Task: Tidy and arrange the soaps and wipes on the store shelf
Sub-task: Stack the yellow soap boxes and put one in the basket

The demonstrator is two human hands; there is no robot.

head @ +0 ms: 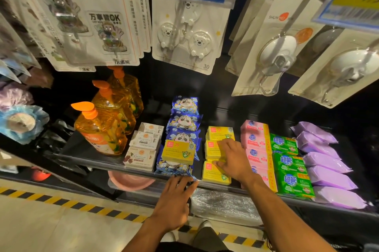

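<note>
Left hand [174,200], lower centre: fingers straight, slightly apart, tips touching front blue panda wipes pack [174,167] at shelf [92,160] edge. Right hand [233,159], centre-right: fingers and thumb curled round middle yellow soap box [212,150]. Stray yellow soap box [178,152] lies atop panda wipes column.
</note>
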